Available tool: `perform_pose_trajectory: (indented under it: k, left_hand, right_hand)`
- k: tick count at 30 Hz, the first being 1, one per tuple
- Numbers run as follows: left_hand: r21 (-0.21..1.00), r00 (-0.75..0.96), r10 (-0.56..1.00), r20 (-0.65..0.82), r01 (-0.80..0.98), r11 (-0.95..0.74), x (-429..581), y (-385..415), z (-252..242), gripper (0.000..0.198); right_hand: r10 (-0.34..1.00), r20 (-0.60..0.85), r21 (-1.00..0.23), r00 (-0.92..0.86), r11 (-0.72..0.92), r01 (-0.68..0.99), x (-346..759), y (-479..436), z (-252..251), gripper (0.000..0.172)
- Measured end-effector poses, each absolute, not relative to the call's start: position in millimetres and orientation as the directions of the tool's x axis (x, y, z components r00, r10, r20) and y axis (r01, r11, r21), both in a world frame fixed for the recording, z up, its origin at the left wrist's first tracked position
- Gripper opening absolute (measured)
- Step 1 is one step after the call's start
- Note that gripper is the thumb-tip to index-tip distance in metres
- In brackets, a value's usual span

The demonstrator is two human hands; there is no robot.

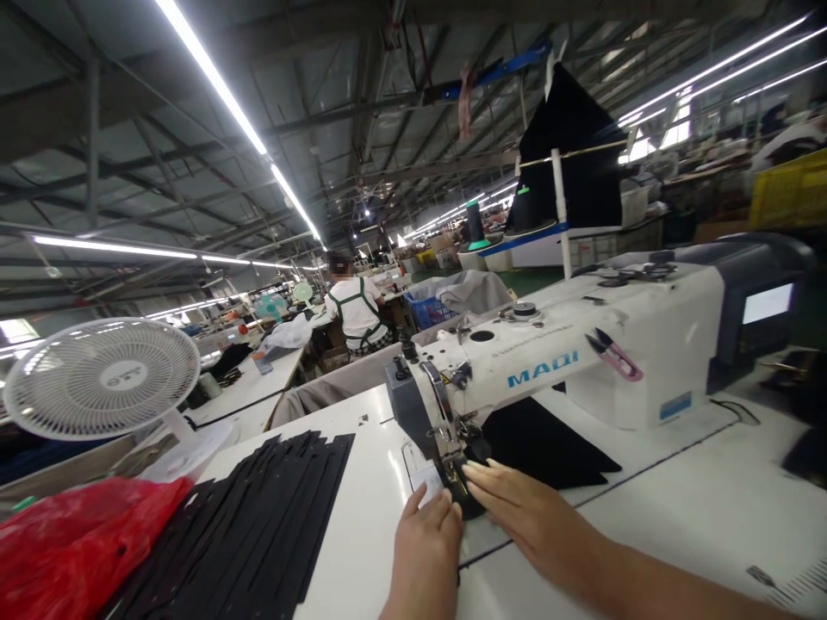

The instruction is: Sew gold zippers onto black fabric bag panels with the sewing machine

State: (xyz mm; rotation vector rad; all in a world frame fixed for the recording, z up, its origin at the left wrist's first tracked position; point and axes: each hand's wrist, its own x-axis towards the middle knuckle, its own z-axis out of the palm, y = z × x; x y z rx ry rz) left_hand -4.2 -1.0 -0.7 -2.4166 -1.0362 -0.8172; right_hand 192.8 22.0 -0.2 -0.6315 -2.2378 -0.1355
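A white sewing machine (pixel 639 344) marked MAQI stands in front of me, a small black fabric piece (pixel 470 506) at its presser foot. My left hand (pixel 427 542) lies just before the foot, at the piece's left edge; its thumb is apart from the fingers, next to a small whitish plate (pixel 425 475). Stretched out and flat, the fingers of my right hand (pixel 517 508) rest at the right side of the piece. Their tips come close to the needle area. A larger black cloth (pixel 549 443) spreads beneath the machine arm. Fabric under the fingers is partly hidden.
Black fabric strips (pixel 258 517) lie in overlapping rows at left, beside a red plastic bag (pixel 83 542). Behind them stands a white fan (pixel 103 379). Pink-handled thread snips (pixel 617 355) sit on the machine arm. A seated person (pixel 355 310) works farther off.
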Motion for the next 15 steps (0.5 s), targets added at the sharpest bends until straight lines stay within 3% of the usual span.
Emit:
perform_pose_trajectory:
  k: [5, 15]
  left_hand:
    - [-0.176, 0.63, 0.504, 0.591, 0.711, -0.681, -3, 3, 4, 0.027]
    - [-0.192, 0.629, 0.571, 0.528, 0.743, -0.642, -5, 21, 5, 0.02]
  right_hand:
    - [0.497, 0.572, -0.191, -0.652, 0.854, 0.483, 185, 32, -15, 0.028]
    - [0.545, 0.572, -0.263, -0.613, 0.829, 0.493, 184, 50, -25, 0.027]
